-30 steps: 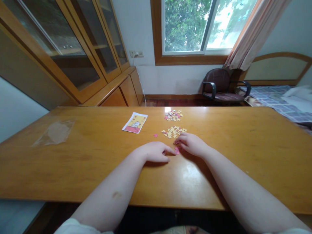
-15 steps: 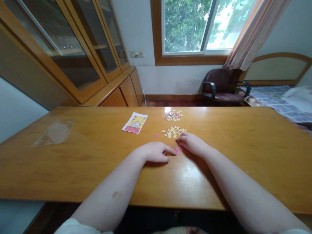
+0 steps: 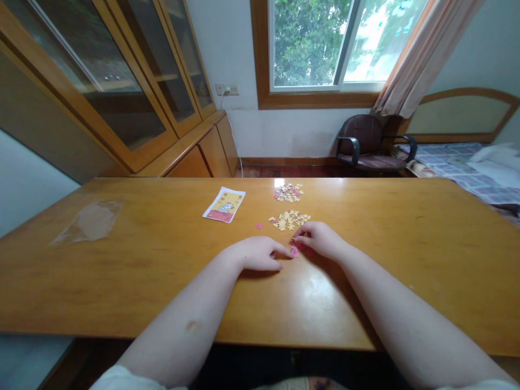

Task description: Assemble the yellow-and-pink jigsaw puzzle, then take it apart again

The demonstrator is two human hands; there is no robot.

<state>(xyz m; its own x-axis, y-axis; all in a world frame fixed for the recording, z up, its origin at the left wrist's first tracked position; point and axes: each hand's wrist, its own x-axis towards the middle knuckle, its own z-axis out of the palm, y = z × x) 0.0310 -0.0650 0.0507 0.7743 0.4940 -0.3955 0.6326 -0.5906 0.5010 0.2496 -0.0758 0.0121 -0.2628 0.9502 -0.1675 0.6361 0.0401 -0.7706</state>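
Observation:
My left hand (image 3: 262, 253) rests on the table with thumb and forefinger apart. Its forefinger tip touches a small group of pink puzzle pieces (image 3: 294, 252). Just to the right, my right hand (image 3: 320, 238) pinches a small puzzle piece (image 3: 292, 241) at the upper edge of that group; the fingers partly cover it. More pink pieces lie under the right hand, partly hidden. Beyond the hands is a pile of pale yellow puzzle pieces (image 3: 290, 219). One loose pink piece (image 3: 259, 226) lies left of this pile.
Farther back on the wooden table (image 3: 142, 281) sits a mixed pile of puzzle pieces (image 3: 287, 193). A picture card (image 3: 225, 205) lies to its left, and a clear plastic bag (image 3: 91, 221) at far left. Behind the table stands an office chair (image 3: 365, 143).
My right hand's fingertips have shifted slightly left and toward me, bringing the pinched piece to the pink group. My left hand stays in place.

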